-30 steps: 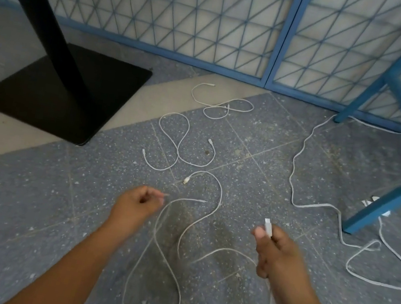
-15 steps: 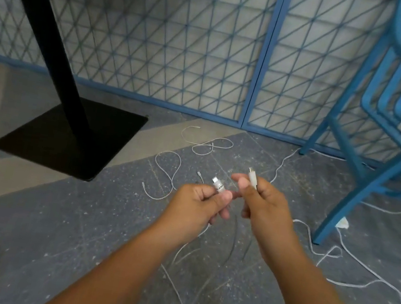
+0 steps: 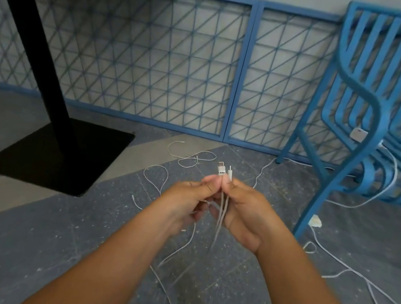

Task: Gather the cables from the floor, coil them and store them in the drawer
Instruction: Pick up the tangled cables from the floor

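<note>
Joining plugs (image 3: 221, 168) held apart moments ago, the left hand (image 3: 184, 199) and right hand (image 3: 244, 209) are clamping their grip on the white cable (image 3: 220, 222) at frame centre; coiling is probably starting.

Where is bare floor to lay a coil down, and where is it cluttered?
Bare: the grey floor between the black stand base and the left forearm. Crowded: thin cables ahead toward the blue mesh fence, and a long white cable looping past the blue chair's leg on the right.
</note>
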A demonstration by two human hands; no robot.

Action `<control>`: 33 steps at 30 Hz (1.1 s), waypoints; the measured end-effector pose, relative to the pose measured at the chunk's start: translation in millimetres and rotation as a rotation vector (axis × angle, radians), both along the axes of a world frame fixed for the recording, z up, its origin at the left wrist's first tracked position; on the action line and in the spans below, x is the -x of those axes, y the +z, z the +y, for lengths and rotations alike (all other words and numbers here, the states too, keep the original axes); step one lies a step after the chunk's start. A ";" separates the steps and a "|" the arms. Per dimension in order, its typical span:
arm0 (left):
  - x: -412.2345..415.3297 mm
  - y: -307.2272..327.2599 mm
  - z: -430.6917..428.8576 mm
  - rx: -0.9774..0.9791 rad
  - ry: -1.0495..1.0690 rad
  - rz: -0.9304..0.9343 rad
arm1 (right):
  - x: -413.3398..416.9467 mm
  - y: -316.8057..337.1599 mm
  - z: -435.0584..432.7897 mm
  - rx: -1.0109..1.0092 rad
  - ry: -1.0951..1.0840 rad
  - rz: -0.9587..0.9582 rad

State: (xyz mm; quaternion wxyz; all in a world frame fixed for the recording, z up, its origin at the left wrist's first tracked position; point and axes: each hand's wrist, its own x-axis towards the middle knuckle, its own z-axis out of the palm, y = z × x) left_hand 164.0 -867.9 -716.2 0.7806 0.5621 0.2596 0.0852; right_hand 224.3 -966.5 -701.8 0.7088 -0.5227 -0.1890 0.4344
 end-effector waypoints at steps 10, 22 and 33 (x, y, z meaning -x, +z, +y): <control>12.9 -13.5 1.5 -0.037 -0.319 -0.105 | -5.0 17.8 16.9 -0.113 -0.207 0.060; 39.2 -56.3 55.6 -0.475 -0.258 0.039 | -31.9 25.8 42.0 -0.119 -0.405 -0.006; 7.7 -110.4 85.2 -0.531 -0.155 0.020 | -71.1 9.5 91.4 0.034 -0.394 -0.145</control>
